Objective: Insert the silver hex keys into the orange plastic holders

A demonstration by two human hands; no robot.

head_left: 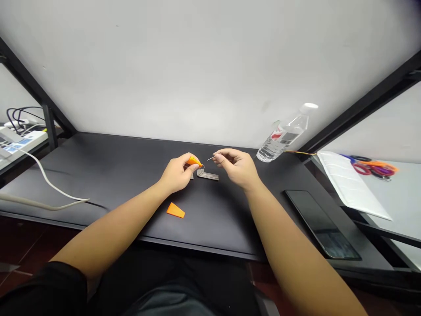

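Note:
My left hand (179, 174) pinches an orange holder (194, 161) above the black table, with a small dark tip sticking out at its right end. To its right, my right hand (237, 167) grips a thin metal rod (210, 158) between thumb and fingers, its free end pointing left toward the holder without touching it. Several L-shaped metal keys (208, 176) lie side by side on the table below and between the hands. Nearer the front edge lies a flat orange piece (176, 210).
A water bottle (282, 136) stands at the back right. A dark phone or tablet (321, 224) lies at the right, beside a white padded sheet (351, 183) and coloured cable coils (375, 168). Pale cables (44, 174) cross the table's left side.

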